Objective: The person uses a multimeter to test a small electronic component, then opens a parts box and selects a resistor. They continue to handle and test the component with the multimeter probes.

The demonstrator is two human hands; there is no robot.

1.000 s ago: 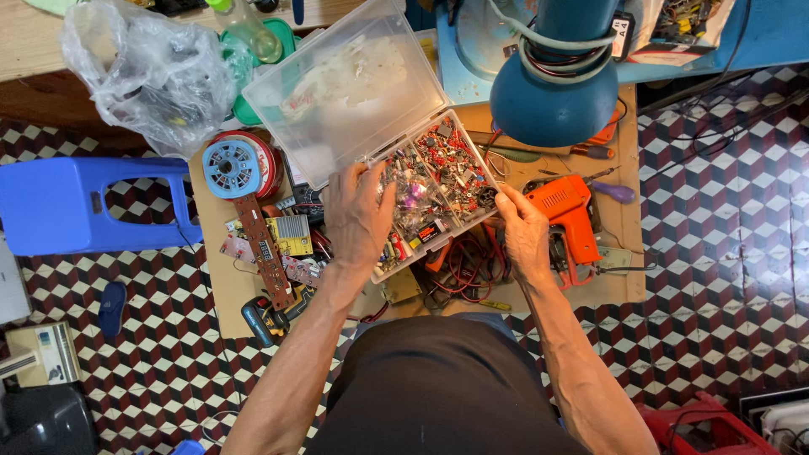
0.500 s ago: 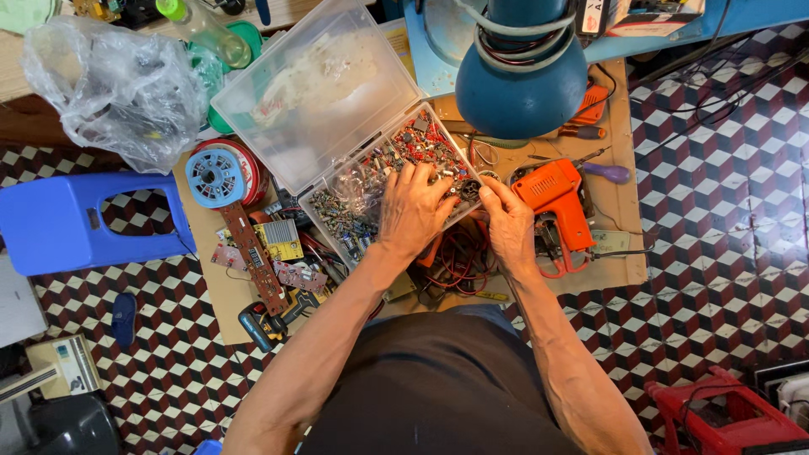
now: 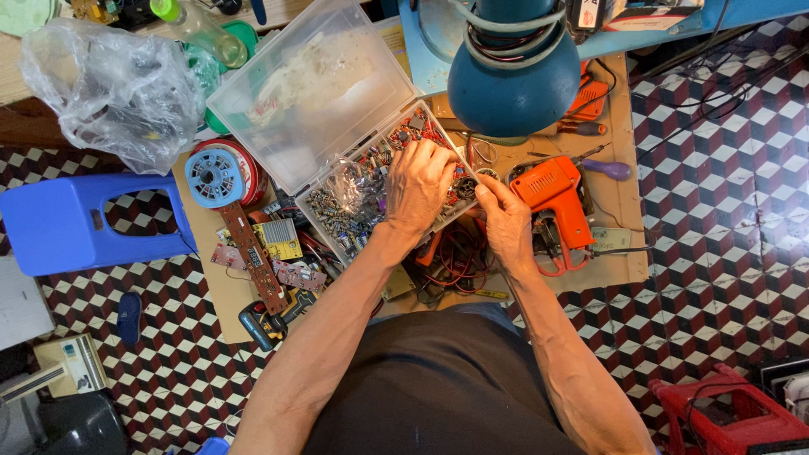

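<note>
Since a moment earlier, your left hand (image 3: 419,187) had slid across the clear parts box (image 3: 379,181), fingers spread and pressed among the small components. Your right hand (image 3: 504,221) gripped the box's near corner, beside the orange soldering gun (image 3: 552,194) on the cardboard-covered worktop (image 3: 619,211).

Single head-worn camera, looking steeply down over the wearer's dark-shirted torso at the bottom centre. Both forearms run up to mid-frame, at arm's length from the lens. The cardboard work mat (image 3: 624,211) fills the upper middle; the checkered floor (image 3: 725,253) borders left and right. No second view.
</note>
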